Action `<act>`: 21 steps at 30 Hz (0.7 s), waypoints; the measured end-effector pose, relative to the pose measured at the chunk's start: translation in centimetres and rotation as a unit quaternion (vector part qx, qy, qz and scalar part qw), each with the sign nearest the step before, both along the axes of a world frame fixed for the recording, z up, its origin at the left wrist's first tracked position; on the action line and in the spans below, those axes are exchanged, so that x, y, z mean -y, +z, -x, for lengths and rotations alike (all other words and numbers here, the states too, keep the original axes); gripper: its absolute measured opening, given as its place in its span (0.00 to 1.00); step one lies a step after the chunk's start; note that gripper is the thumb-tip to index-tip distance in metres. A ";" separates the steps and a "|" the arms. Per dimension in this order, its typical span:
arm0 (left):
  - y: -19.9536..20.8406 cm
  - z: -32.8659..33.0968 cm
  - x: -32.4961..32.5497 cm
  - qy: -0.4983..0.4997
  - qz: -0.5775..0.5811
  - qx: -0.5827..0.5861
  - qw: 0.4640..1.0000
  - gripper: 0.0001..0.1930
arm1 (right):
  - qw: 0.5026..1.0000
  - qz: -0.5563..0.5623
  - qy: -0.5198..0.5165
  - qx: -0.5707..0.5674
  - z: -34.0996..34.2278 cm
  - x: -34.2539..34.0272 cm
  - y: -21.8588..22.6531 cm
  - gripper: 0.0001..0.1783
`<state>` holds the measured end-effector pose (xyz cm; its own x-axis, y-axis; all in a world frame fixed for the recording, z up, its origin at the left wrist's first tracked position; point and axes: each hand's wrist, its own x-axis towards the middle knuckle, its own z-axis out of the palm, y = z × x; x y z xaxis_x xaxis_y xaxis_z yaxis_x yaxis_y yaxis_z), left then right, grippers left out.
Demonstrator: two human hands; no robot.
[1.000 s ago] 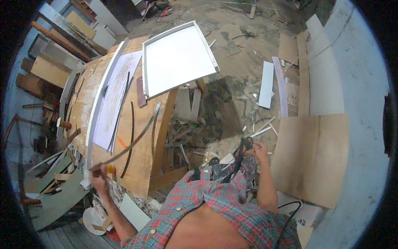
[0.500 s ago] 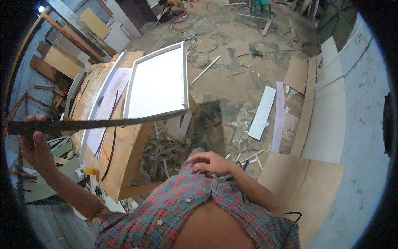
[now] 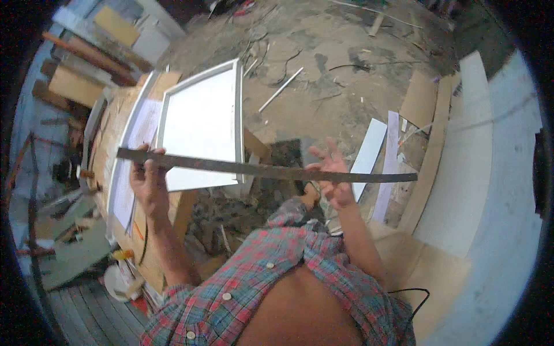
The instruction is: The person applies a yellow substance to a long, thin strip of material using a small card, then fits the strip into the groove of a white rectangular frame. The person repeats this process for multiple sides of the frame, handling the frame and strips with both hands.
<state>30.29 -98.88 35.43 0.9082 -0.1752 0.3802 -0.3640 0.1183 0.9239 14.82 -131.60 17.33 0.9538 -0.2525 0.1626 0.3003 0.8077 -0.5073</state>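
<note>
My left hand point(image 3: 148, 183) grips one end of a long, thin, dark metal strip point(image 3: 265, 170) that runs level across the view to the right. My right hand point(image 3: 330, 173) is raised behind the strip near its right half, fingers spread, holding nothing. Below and behind the strip lies a white panel in a pale frame point(image 3: 202, 124) on a wooden workbench point(image 3: 151, 254). A plaid shirt fills the lower middle.
White boards point(image 3: 367, 151) and plywood sheets point(image 3: 420, 99) lie on the dusty floor point(image 3: 323, 63) at right. Scrap wood and rubble sit under the workbench. Timber pieces point(image 3: 72, 86) are stacked at far left. A pale wall panel point(image 3: 490, 150) curves along the right.
My left hand has swung the metal strip from the bench side up and across in front of me. My right hand has risen from my waist to the strip, fingers spread.
</note>
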 end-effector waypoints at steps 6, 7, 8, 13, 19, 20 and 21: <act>-6.5 -5.3 3.7 0.051 0.063 -0.111 0.991 0.21 | 0.996 0.028 -0.009 -0.080 -5.8 7.8 0.7 0.41; -7.4 -5.8 3.2 0.070 0.078 -0.136 0.985 0.22 | 0.996 0.034 -0.009 -0.086 -7.4 8.5 1.5 0.40; -8.2 -6.1 3.0 0.091 0.098 -0.145 0.980 0.21 | 0.994 0.040 -0.006 -0.099 -8.4 8.8 1.9 0.40; -10.5 -7.0 3.7 0.181 0.096 -0.194 0.959 0.23 | 0.994 -0.006 0.034 -0.100 -17.1 14.3 0.4 0.39; -14.5 -5.4 4.3 0.375 0.072 -0.256 0.888 0.23 | 0.978 0.088 0.111 -0.153 -30.1 17.7 -2.3 0.31; -15.4 -4.7 4.6 0.388 0.084 -0.250 0.883 0.22 | 0.971 0.145 0.118 -0.146 -32.8 17.9 -3.3 0.29; -15.5 -4.7 5.8 0.424 0.092 -0.262 0.862 0.22 | 0.962 0.203 0.123 -0.137 -35.3 18.2 -4.4 0.28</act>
